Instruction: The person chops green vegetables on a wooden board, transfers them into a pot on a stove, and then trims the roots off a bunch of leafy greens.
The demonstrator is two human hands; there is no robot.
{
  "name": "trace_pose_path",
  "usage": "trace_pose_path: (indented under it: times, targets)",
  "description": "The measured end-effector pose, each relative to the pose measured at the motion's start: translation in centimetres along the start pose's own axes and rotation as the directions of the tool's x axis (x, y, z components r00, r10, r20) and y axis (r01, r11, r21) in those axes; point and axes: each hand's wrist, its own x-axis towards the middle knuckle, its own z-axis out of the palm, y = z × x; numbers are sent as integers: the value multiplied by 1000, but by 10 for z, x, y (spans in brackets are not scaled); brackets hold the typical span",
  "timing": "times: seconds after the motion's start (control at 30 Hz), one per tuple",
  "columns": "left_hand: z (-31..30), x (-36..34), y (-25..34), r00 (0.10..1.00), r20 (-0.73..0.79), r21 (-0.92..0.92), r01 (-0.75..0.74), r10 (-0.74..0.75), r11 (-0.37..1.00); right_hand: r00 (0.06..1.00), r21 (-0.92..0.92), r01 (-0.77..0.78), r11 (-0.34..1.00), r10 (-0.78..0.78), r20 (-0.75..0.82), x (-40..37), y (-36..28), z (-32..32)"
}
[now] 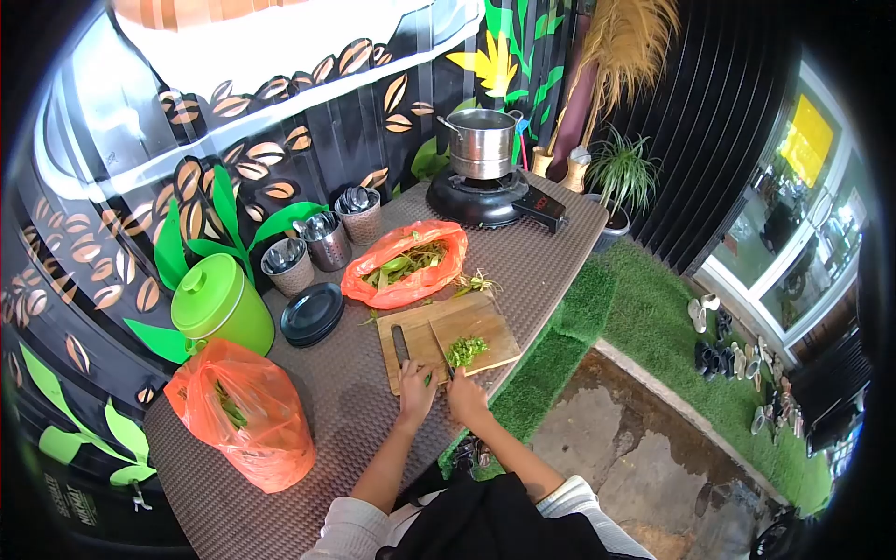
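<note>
In the head view, my right hand (467, 397) grips a knife (439, 341), its blade pointing away from me over the wooden cutting board (502, 338). My left hand (416, 387) rests at the board's near left edge, fingers closed on a small bit of green vegetable (427, 380), mostly hidden. To the right of the blade lies a pile of chopped greens (465, 351). Just beyond the board, an open orange plastic bag (369, 290) holds leafy stalks (406, 266). Some trimmed stems (479, 282) lie beside that bag.
A steel pot (484, 149) sits on a portable gas stove (471, 201) at the far end. Leftward are several cutlery cups (327, 245), dark stacked plates (313, 315), a green lidded bucket (219, 303) and another orange bag (252, 420). The table's right edge runs close by the board.
</note>
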Motion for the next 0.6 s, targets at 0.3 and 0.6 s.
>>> trace_pose_path:
  times: [0.3,0.6]
  targets:
    - [13,7,-13,993,18,-117,114,-113,986,998,-122,53,991,-58,-35,1,9,-6]
    - [8,7,-12,997,21,-99,71,-69,993,990,44,9,999,-15,140,30,13,-15]
